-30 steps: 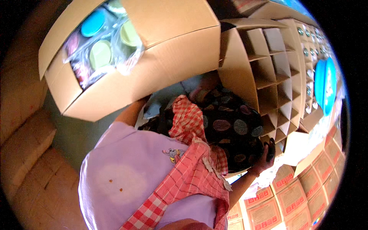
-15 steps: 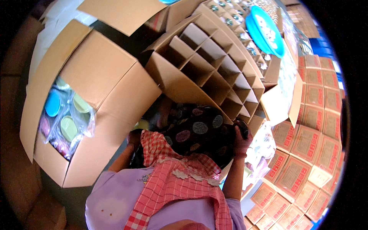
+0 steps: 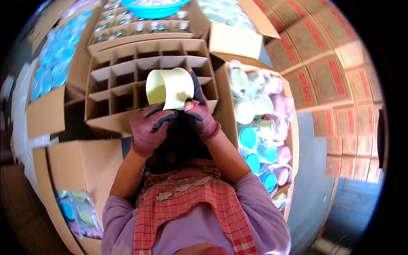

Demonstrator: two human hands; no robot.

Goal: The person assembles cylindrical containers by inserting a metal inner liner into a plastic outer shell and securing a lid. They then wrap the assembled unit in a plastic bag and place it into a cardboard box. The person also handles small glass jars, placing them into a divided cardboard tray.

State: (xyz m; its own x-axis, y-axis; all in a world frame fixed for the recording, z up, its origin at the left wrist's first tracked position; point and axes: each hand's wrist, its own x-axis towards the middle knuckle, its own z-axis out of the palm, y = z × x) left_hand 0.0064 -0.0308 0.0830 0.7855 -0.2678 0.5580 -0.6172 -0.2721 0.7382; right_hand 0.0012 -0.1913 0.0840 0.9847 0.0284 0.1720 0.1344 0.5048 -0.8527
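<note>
Between my two gloved hands is a pale yellow round container (image 3: 172,88), tipped on its side with its open end toward the left. My left hand (image 3: 149,128) wears a maroon and black glove, its fingers closed at the container's lower edge. My right hand (image 3: 200,114), gloved the same way, grips the right side, with one finger stretched up along the wall. Just beyond, a carton with cardboard dividers (image 3: 123,59) stands open, and the container partly covers its cells.
An open box of plastic-wrapped pale green, blue and pink containers (image 3: 255,140) stands at my right. At my lower left is another such box (image 3: 91,163). Glass jars (image 3: 140,27) and a blue basin (image 3: 155,10) lie beyond the divided carton. Stacked cartons (image 3: 327,76) rise at far right.
My view has swung to the right, and the divided carton now lies straight ahead. Both hands have come up from beside my lap and now hold the pale yellow container.
</note>
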